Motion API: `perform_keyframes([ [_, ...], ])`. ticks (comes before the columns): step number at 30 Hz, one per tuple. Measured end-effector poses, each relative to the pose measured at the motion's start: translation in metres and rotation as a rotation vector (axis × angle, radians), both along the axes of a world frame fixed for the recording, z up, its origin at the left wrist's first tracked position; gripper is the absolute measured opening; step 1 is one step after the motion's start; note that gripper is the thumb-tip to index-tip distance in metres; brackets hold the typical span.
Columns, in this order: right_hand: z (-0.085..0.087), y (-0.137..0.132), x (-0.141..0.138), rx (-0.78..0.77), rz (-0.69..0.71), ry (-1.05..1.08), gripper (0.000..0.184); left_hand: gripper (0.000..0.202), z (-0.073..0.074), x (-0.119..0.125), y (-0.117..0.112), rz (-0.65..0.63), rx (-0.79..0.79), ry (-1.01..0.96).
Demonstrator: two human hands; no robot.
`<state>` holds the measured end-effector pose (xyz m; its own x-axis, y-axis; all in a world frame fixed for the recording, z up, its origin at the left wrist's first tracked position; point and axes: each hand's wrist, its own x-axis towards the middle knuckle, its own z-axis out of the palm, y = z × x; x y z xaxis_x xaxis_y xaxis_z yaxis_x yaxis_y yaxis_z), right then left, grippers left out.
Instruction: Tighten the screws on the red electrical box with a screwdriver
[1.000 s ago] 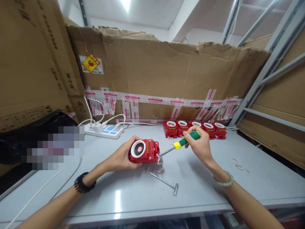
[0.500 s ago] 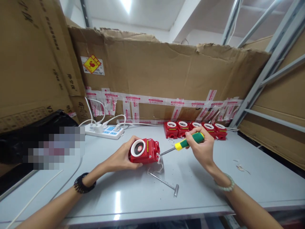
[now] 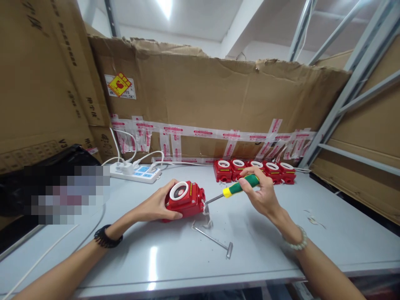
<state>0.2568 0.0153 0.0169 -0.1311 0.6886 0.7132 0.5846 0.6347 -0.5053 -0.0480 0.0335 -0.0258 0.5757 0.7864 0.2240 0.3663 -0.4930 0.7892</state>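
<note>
My left hand (image 3: 158, 204) is closed round the left side of a red box-shaped housing (image 3: 192, 205), which has a white ring around a dark round face on top. Its right end bears a short round port, and a white string (image 3: 206, 218) hangs down there. A screwdriver (image 3: 237, 187) with a green and yellow handle is gripped in my right hand (image 3: 261, 191). The blade points left, its tip at the string by the housing's right end; I cannot tell whether it touches. In front of the housing a T-shaped metal tool (image 3: 214, 239) lies on the table.
Several similar red housings (image 3: 223, 171) stand in a row at the back of the table (image 3: 256, 266). To the left is a white power strip (image 3: 150, 175) with plugs and cables. Cardboard (image 3: 200, 91) walls the back. Scraps (image 3: 312, 219) lie at the right.
The housing has moved slightly left and its top tilts a little differently. My right hand and the screwdriver have shifted left with it. The string remains at its right end.
</note>
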Motion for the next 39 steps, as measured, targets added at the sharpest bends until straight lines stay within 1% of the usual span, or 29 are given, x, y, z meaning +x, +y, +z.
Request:
perform_keyframes([
  [2, 0.002, 0.001, 0.004, -0.077, -0.032, -0.049, 0.019, 0.058, -0.001, -0.002, 0.002, -0.001, -0.006, -0.006],
  [4, 0.004, 0.001, 0.005, -0.154, -0.023, -0.054, 0.022, 0.058, -0.002, -0.003, 0.004, 0.000, -0.009, -0.008],
  [10, 0.012, -0.004, 0.006, -0.411, 0.149, -0.001, 0.023, 0.058, -0.003, -0.006, 0.008, 0.007, -0.017, 0.007],
  [14, 0.016, -0.005, 0.015, -0.524, 0.214, -0.098, 0.029, 0.060, -0.003, -0.009, 0.011, 0.026, -0.021, 0.017],
  [20, 0.014, 0.000, 0.031, -0.503, 0.262, -0.315, 0.026, 0.061, -0.004, -0.012, 0.014, 0.041, -0.005, 0.003],
  [22, 0.012, 0.000, 0.033, -0.508, 0.270, -0.364, 0.027, 0.062, -0.004, -0.013, 0.015, 0.035, -0.007, 0.007],
  [24, 0.010, 0.000, 0.031, -0.511, 0.223, -0.405, 0.032, 0.061, -0.003, -0.014, 0.015, 0.027, -0.005, 0.010],
  [26, 0.010, -0.002, 0.028, -0.529, 0.145, -0.428, 0.038, 0.061, -0.002, -0.014, 0.014, 0.015, -0.005, 0.009],
  [29, 0.009, -0.003, 0.022, -0.559, 0.089, -0.445, 0.037, 0.059, 0.000, -0.014, 0.013, -0.008, -0.009, 0.008],
  [32, 0.007, -0.002, 0.019, -0.529, 0.093, -0.438, 0.036, 0.058, 0.000, -0.014, 0.011, -0.020, -0.011, 0.001],
  [36, 0.005, 0.000, 0.016, -0.502, 0.100, -0.351, 0.032, 0.058, 0.000, -0.015, 0.011, -0.031, -0.027, -0.018],
  [37, 0.005, 0.000, 0.015, -0.514, 0.112, -0.323, 0.031, 0.058, 0.000, -0.016, 0.011, -0.023, -0.027, -0.015],
  [39, 0.005, -0.001, 0.012, -0.595, 0.144, -0.261, 0.031, 0.058, 0.001, -0.017, 0.011, 0.004, -0.018, 0.000],
])
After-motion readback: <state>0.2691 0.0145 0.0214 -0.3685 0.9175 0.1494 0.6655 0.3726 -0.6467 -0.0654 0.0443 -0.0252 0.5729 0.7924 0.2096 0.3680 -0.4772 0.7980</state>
